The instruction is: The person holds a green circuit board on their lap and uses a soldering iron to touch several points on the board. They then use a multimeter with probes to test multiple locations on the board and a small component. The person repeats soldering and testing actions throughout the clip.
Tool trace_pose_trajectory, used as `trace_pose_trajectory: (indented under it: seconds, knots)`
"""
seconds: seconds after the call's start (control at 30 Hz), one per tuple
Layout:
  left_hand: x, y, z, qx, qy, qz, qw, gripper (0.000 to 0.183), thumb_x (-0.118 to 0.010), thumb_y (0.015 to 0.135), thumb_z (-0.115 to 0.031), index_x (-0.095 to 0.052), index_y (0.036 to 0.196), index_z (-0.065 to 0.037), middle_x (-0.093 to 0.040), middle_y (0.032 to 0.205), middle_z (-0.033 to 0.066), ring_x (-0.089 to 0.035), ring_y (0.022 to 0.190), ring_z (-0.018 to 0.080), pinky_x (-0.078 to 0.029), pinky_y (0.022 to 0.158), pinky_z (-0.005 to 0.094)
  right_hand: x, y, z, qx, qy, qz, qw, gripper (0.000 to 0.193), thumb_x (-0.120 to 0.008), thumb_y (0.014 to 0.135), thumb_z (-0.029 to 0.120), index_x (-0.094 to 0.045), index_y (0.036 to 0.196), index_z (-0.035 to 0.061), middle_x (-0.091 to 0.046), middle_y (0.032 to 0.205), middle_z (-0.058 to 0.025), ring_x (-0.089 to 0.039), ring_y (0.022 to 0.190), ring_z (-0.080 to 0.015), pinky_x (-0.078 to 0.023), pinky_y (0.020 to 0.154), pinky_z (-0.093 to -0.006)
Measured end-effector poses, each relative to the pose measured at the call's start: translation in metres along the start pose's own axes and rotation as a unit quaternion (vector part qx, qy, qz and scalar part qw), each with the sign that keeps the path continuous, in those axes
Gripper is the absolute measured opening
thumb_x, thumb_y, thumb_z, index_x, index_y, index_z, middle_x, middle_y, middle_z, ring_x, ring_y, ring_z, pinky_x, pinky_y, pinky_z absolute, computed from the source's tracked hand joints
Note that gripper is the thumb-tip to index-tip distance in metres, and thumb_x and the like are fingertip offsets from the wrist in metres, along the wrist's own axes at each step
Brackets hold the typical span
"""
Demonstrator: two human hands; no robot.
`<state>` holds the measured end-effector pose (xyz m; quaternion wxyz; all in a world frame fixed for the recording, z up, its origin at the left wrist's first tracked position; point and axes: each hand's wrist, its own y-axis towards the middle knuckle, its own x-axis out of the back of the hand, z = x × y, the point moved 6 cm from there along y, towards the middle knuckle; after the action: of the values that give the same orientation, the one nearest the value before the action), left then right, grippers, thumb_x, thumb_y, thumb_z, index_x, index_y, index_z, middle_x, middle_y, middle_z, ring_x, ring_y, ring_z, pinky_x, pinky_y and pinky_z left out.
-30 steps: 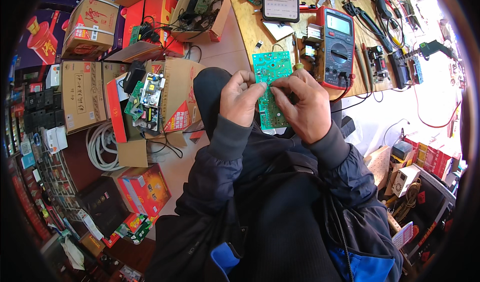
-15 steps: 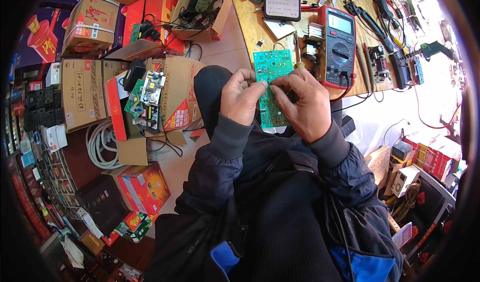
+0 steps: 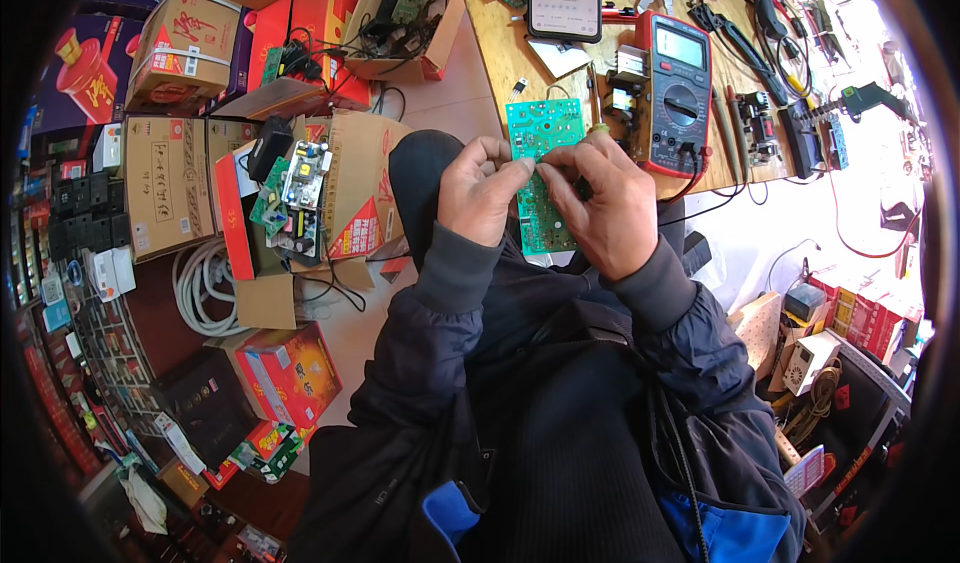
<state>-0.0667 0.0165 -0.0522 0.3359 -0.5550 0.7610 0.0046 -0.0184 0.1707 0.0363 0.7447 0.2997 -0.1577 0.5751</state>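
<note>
A green circuit board (image 3: 545, 121) is held over my lap, its far end at the edge of the wooden workbench (image 3: 489, 47). My left hand (image 3: 480, 195) grips the board's left edge, thumb on top and fingers curled. Over the middle and right side of the board, my right hand (image 3: 606, 203) is closed, thumb and forefinger pinched together close to the left thumb tip. Whatever lies between those fingertips is too small or hidden to make out. Just beyond the board sits a small component with thin legs (image 3: 518, 89).
A red multimeter (image 3: 682, 93) stands right of the board, beside a phone (image 3: 565, 1), with two test probes (image 3: 729, 128) and cables. To the left, an opened carton (image 3: 365, 168) bears another circuit board (image 3: 305, 178). Several boxes and a white cable coil (image 3: 205, 288) lie around.
My right hand has shifted slightly left, its pinched fingertips closer to my left thumb. The left hand and the board stay almost in place.
</note>
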Motion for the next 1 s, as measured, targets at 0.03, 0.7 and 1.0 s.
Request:
trace_pose_trajectory:
  seconds: [0.03, 0.7, 1.0]
  knots:
    - [0.000, 0.000, 0.000, 0.003, 0.000, 0.000, 1.000, 0.015, -0.069, 0.100, 0.004, -0.061, 0.112, 0.002, -0.072, 0.106, 0.0080, -0.068, 0.093, 0.0122, -0.056, 0.086, 0.0281, 0.000, 0.000, 0.000, 0.002, -0.004, 0.000, 1.000, 0.011, -0.083, 0.091, 0.010, -0.075, 0.097, 0.0067, -0.067, 0.089, -0.0097, -0.071, 0.073, -0.0312, -0.056, 0.065, -0.0408]
    - [-0.005, 0.000, -0.003, -0.008, 0.031, -0.015, 0.999, 0.013, -0.072, 0.099, -0.004, -0.062, 0.106, -0.001, -0.070, 0.094, 0.0037, -0.064, 0.080, 0.0067, -0.052, 0.073, 0.0236, 0.030, -0.011, 0.011, -0.046, 0.035, 0.012, 0.998, 0.017, -0.081, 0.090, 0.001, -0.075, 0.105, 0.0025, -0.065, 0.091, -0.0116, -0.069, 0.077, -0.0272, -0.055, 0.068, -0.0372]
    - [-0.003, -0.001, -0.003, 0.012, 0.043, 0.000, 0.999, 0.014, -0.069, 0.102, -0.004, -0.059, 0.112, 0.000, -0.072, 0.099, 0.0080, -0.068, 0.080, 0.0101, -0.054, 0.070, 0.0247, 0.090, -0.040, -0.001, -0.091, -0.005, -0.067, 0.994, 0.012, -0.079, 0.092, -0.004, -0.076, 0.104, -0.0021, -0.064, 0.088, -0.0046, -0.049, 0.065, -0.0077, -0.042, 0.061, -0.0241]
